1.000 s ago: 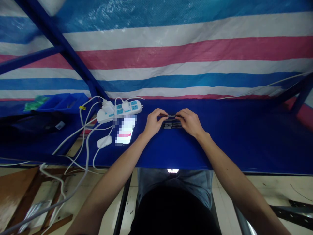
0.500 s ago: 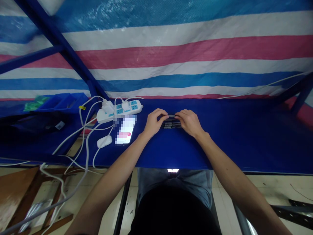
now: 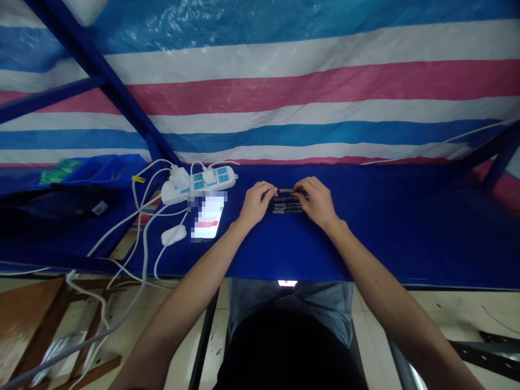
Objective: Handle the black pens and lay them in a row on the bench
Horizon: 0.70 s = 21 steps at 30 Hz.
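Note:
Several dark pens [image 3: 286, 207] lie side by side, crosswise, on the blue table [image 3: 280, 249] in front of me. Just beyond them is another dark pen [image 3: 286, 190], its right end between the fingers of my right hand [image 3: 317, 200]. My left hand [image 3: 257, 202] is at the left end of the pens, thumb and forefinger close together near the far pen's left tip. Whether those left fingertips touch a pen is too small to tell.
Left of my hands lie a lit phone [image 3: 208, 218], a white power strip [image 3: 199, 184] with plugs, a white adapter [image 3: 173, 234] and loose cables. Blue bins [image 3: 105, 169] stand farther left. A striped sheet [image 3: 284, 81] hangs behind the table.
The far pen has shifted slightly away from me, apart from the others. My right hand has moved slightly away too, and my left fingertips have drawn a little left.

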Each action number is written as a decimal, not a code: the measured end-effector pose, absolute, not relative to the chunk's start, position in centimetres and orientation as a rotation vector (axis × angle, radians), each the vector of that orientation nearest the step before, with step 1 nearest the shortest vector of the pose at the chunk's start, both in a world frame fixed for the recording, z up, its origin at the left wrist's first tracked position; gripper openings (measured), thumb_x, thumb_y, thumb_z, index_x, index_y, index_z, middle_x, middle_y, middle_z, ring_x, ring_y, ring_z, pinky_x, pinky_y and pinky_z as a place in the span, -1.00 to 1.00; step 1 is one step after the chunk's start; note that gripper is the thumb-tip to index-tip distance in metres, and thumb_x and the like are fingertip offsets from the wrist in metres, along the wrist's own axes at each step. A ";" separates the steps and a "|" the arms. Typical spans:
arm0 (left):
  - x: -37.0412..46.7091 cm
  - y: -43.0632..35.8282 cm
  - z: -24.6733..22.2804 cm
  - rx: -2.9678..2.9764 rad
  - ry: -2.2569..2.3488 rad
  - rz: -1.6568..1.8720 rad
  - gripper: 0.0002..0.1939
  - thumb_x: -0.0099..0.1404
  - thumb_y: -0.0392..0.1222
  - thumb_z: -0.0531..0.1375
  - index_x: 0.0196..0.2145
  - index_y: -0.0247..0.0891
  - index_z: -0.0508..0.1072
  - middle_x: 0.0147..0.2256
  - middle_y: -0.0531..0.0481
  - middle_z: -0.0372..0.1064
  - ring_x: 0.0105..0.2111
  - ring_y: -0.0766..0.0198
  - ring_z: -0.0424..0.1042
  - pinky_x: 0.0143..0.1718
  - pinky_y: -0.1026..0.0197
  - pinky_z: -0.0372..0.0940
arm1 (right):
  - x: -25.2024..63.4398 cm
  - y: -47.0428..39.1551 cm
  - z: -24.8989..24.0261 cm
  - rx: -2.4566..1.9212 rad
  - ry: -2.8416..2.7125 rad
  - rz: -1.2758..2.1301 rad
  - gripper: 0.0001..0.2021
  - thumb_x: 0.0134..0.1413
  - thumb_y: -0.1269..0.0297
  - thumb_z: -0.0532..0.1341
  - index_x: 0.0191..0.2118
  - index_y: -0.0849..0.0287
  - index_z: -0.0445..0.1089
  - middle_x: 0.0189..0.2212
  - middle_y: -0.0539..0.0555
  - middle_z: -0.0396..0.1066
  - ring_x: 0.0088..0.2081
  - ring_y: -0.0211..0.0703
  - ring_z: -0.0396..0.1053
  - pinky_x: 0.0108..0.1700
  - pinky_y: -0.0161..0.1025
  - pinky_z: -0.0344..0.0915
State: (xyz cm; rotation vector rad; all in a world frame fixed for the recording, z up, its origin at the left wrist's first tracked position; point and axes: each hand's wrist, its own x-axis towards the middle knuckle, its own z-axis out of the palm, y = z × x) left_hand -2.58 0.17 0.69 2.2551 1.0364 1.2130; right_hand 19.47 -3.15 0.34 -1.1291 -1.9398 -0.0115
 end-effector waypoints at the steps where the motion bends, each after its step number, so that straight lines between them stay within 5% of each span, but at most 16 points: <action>1: -2.6 0.2 0.7 2.248 1.034 1.232 -0.75 0.51 -0.18 0.15 -0.33 -0.22 0.54 -0.30 -0.02 0.52 -0.21 0.19 0.49 -0.07 0.10 0.36 | 19.5 -3.1 0.2 -1.135 -1.954 -0.020 -0.89 0.36 0.32 0.19 -0.17 0.14 0.47 -0.24 0.14 0.53 -0.18 0.01 0.40 -0.13 -0.08 0.29; 8: -2.5 0.0 0.9 2.200 1.010 1.358 -0.94 0.39 -0.24 0.30 -0.23 -0.16 0.61 -0.18 -0.03 0.57 -0.10 0.16 0.54 0.05 0.02 0.40 | 19.8 -2.7 -0.2 -1.252 -2.027 0.008 -0.80 0.42 0.27 0.14 -0.15 0.12 0.53 -0.25 0.12 0.58 -0.22 -0.01 0.47 -0.17 -0.10 0.24; 21: -2.5 0.1 0.5 2.263 1.048 1.243 -0.82 0.49 -0.12 0.19 -0.21 -0.18 0.58 -0.23 -0.04 0.56 -0.18 0.18 0.51 -0.07 0.10 0.37 | 19.5 -3.2 0.1 -1.125 -1.899 0.116 -0.94 0.33 0.33 0.20 -0.19 0.10 0.43 -0.27 0.10 0.47 -0.22 -0.06 0.44 -0.16 -0.12 0.36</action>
